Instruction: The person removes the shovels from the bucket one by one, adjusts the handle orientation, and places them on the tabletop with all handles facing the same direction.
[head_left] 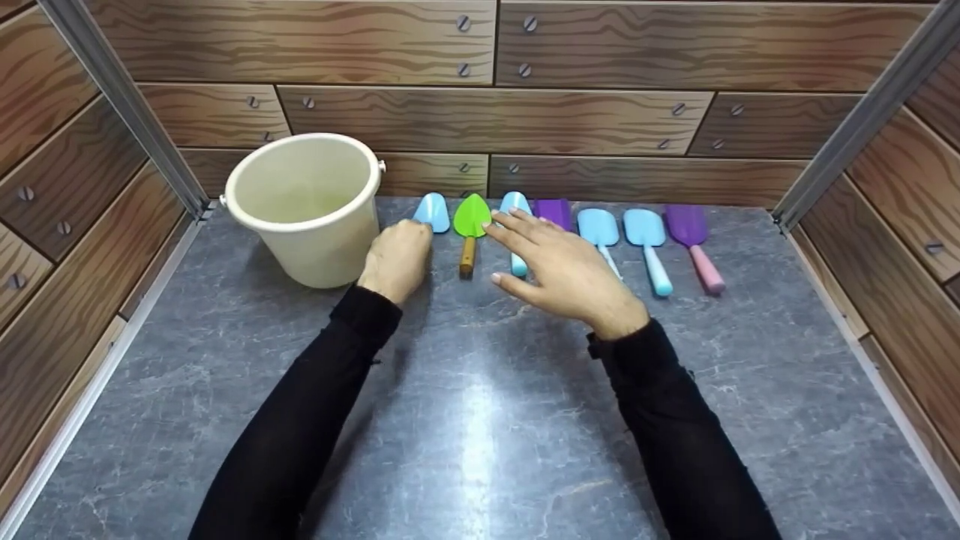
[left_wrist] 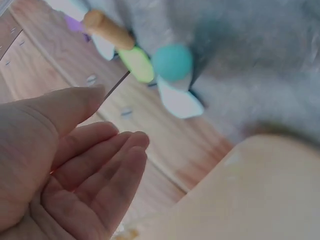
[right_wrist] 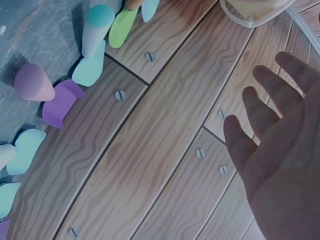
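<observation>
Several small hand shovels lie in a row along the back wall. My left hand (head_left: 397,259) is beside the bucket (head_left: 322,255), near the leftmost blue shovel (head_left: 432,213). In the left wrist view its fingers are loosely bent, with a gap to the thumb and nothing held; that shovel's teal handle end (left_wrist: 172,62) is apart from them. My right hand (head_left: 562,270) hovers with spread fingers over the row, partly hiding another blue shovel (head_left: 515,201) and a purple one (head_left: 553,211). Between the hands lies a green trowel (head_left: 471,216) with a wooden handle.
To the right lie two more blue shovels (head_left: 598,226) and a purple shovel (head_left: 687,223) with a pink handle. Wood-patterned panels (head_left: 495,120) close off the back and sides of the grey tabletop (head_left: 480,420). Metal posts stand at both back corners.
</observation>
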